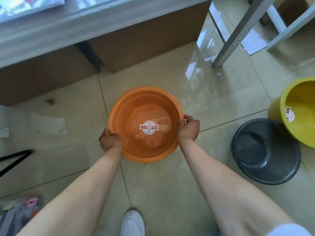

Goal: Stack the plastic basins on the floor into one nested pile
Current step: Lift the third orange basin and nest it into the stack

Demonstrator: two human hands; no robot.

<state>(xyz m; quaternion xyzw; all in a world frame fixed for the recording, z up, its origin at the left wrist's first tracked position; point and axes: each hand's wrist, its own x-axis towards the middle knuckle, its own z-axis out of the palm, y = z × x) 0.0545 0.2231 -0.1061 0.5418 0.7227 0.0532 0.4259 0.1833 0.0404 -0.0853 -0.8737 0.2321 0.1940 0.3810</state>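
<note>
An orange plastic basin [134,108] with a round sticker on its bottom sits in the middle of the tiled floor, open side up. My left hand [110,142] grips its near-left rim and my right hand [189,127] grips its right rim. A dark grey basin [265,150] rests on the floor to the right, tilted slightly. Behind it, a yellow basin [298,113] leans at the right edge, partly cut off by the frame, over a second yellow piece.
Brown cardboard boxes [136,40] stand under a shelf at the back. A grey metal rack leg [228,46] stands at the back right. My white shoe [132,223] is at the bottom. A black stand leg [15,160] lies at the left, with colourful items [20,208] at the bottom left.
</note>
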